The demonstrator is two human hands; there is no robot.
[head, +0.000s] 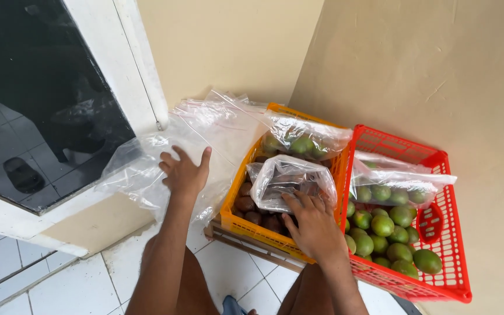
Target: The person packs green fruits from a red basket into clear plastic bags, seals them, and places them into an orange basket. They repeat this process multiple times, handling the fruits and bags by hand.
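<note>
The left hand [183,173] lies flat, fingers spread, on loose clear plastic bags [205,131] beside the orange crate [246,224], gripping nothing. The right hand [315,224] rests on a filled bag [287,178] in that crate, grip part-closed at its lower edge. The step appears to be bagging brown fruit [252,213]. Walls and the red crate [444,233] of green fruit [389,230] limit room; floor tiles [77,286] lie left.

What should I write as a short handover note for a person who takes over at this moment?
Left hand: open, fingers spread on the loose clear plastic bags beside the orange crate.
Right hand: in the orange crate, fingers on a clear bag of brown fruit.
Done: one bag of green fruit lies on the orange crate, another in the red crate.
Left: loose brown fruit and loose green fruit remain unbagged.
</note>
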